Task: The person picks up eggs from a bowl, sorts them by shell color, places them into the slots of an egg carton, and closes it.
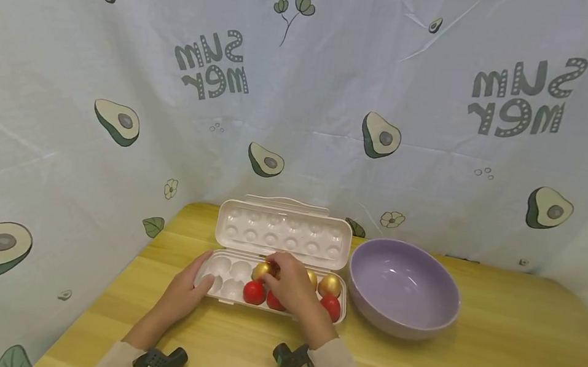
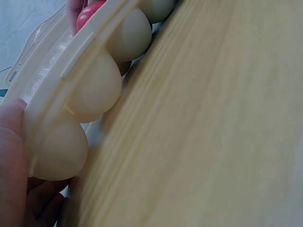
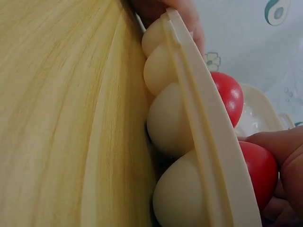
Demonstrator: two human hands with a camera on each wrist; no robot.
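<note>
A pale plastic egg carton (image 1: pixel 232 289) lies open on the table, lid tipped back. My left hand (image 1: pixel 184 288) grips its left end; the left wrist view shows the thumb (image 2: pixel 12 142) over the rim and fingers curled below. With thumb and fingers, my right hand (image 1: pixel 293 284) pinches a gold egg (image 1: pixel 261 270) at the back row's third cup. Directly in front sits a red egg (image 1: pixel 254 292). Another red egg (image 1: pixel 275 301) is partly behind the right hand. At the right end stand a gold egg (image 1: pixel 329 285) and a red egg (image 1: pixel 330 307). Some cups are hidden.
A large purple bowl (image 1: pixel 403 285) stands just right of the carton. Wooden tabletop (image 1: pixel 516 361) stretches to the right and in front. A printed cloth (image 1: pixel 318 168) hangs behind the table, close to the raised lid (image 1: pixel 286 212).
</note>
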